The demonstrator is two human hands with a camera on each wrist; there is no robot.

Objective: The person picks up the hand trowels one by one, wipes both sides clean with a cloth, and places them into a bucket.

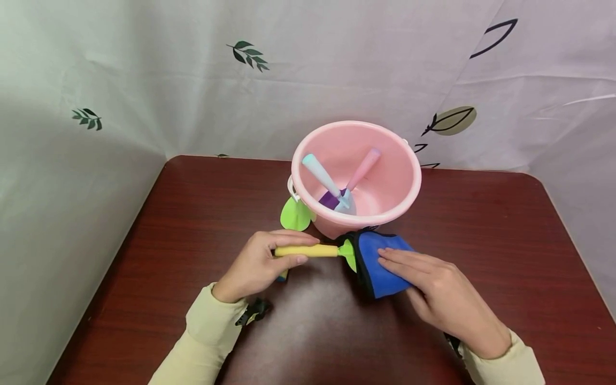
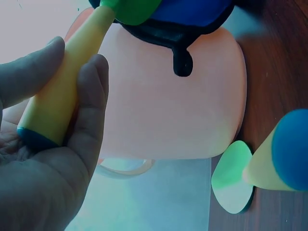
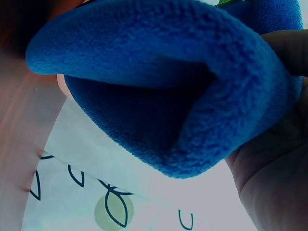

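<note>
My left hand (image 1: 257, 264) pinches the yellow handle of a toy shovel (image 1: 308, 251) between thumb and fingers; the handle has a dark blue end (image 2: 38, 138). Its green blade goes into a folded blue cloth (image 1: 382, 267) with black edging, so most of the blade is hidden. Around this cloth my right hand (image 1: 445, 286) holds on, fingers on top and thumb beneath. In the right wrist view the fuzzy cloth (image 3: 144, 43) hangs in a fold from that hand. Both hands are above the table, just in front of the pink bucket (image 1: 332, 227).
Inside the bucket stand a toy tool with a light blue handle (image 1: 321, 174) and one with a pink handle (image 1: 364, 168). A second green-bladed shovel (image 1: 294, 215) lies on the brown table (image 1: 216, 203) at the bucket's left. Patterned white fabric (image 1: 337, 69) hangs behind.
</note>
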